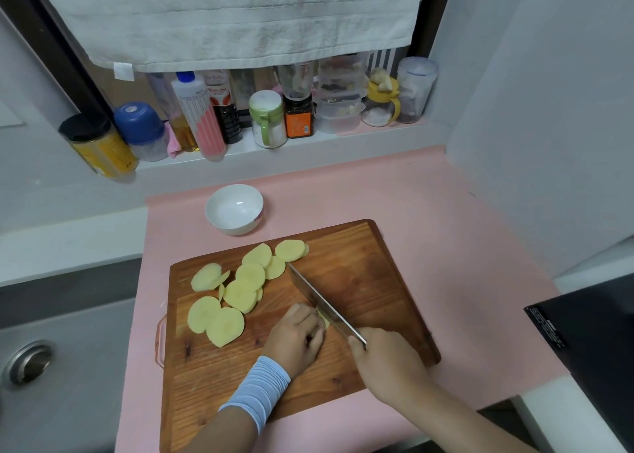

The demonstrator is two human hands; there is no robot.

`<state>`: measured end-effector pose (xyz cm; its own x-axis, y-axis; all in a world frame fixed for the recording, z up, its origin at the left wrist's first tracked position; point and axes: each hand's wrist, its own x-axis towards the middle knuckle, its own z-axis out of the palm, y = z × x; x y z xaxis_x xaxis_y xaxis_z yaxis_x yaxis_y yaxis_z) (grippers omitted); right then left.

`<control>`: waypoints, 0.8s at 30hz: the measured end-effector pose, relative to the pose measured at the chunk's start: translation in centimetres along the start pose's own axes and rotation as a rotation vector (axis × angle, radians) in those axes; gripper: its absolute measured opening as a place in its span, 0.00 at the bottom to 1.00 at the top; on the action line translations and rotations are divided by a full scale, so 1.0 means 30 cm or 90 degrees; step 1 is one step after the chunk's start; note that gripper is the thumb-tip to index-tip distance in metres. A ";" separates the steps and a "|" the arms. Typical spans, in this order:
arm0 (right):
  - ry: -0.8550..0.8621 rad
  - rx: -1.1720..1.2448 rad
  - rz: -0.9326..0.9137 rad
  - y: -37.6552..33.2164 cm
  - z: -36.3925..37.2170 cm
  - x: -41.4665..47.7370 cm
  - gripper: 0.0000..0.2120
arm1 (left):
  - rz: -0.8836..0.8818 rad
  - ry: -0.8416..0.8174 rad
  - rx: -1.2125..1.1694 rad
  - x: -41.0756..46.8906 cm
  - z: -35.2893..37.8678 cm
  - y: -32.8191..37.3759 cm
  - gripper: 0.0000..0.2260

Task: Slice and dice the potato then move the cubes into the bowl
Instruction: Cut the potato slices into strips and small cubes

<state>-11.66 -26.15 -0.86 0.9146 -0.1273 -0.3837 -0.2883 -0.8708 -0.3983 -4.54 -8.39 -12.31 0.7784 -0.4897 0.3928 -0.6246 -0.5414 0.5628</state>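
Several pale yellow potato slices [245,281] lie scattered on the left half of a wooden cutting board [370,281]. My left hand [295,336], fingers curled, holds down a small remaining potato piece [324,320] that is mostly hidden under it. My right hand [384,360] grips the handle of a knife [322,301], whose blade rests edge-down against that piece, right beside my left fingers. An empty white bowl [234,209] stands on the pink mat just beyond the board's far left corner.
A pink mat [446,229] covers the counter. Several jars and bottles [212,116] line the window ledge under a hanging towel. A sink [31,363] lies at the left and a black cooktop [597,342] at the right.
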 end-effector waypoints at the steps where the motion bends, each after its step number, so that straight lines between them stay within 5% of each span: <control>1: -0.005 -0.001 0.002 0.003 0.001 -0.002 0.17 | 0.001 0.002 -0.004 -0.001 0.000 -0.001 0.04; 14: -0.058 0.079 0.056 -0.043 0.036 0.100 0.15 | 0.004 0.014 -0.022 -0.016 0.001 -0.013 0.02; 24: 0.002 0.025 0.019 -0.058 0.021 0.037 0.16 | 0.005 -0.009 0.004 -0.032 -0.019 -0.015 0.01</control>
<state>-10.33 -24.48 -1.12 0.9063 -0.1546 -0.3933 -0.3264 -0.8473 -0.4190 -4.96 -7.29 -12.53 0.7726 -0.5029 0.3874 -0.6311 -0.5419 0.5550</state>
